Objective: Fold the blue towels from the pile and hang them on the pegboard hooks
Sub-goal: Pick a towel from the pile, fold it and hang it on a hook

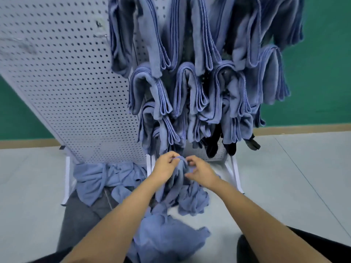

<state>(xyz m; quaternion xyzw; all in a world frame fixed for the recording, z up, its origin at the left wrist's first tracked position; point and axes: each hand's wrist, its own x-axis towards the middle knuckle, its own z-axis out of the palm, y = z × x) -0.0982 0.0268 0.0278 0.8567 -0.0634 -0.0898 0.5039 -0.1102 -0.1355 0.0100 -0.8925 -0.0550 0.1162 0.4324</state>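
- Pale grey smooth floor (pixel 284 177): spread across the lower half of the view, under the stand and the loose cloth.
- Green painted wall (pixel 322 73): behind the stand, met at the floor by a tan skirting strip.
- White perforated metal pegboard (pixel 62 92): upright on a white base frame (pixel 67 179), bare on its left panel, covered on its right panel.
- Folded blue cloth towels (pixel 190 88): hung in several overlapping rows down the right panel, folds uppermost, stitched edges pointing down.
- Pile of crumpled blue cloth towels (pixel 167 240): on the floor at the foot of the pegboard, spread from the base frame toward the camera, partly over a grey fabric (pixel 79 221).
- Single blue cloth towel (pixel 178 179): lifted from the pile, bunched, held just below the lowest hung row, lower end trailing into the pile.
- Left hand (pixel 163 168): fingers curled round the upper edge of the single towel, gripping it.
- Right hand (pixel 202 172): just beside the left, fingertips pinching the same upper edge, thumb extended toward the cloth.
- Black hooks (pixel 252 143): projecting at the lower right of the pegboard, below the hung towels.
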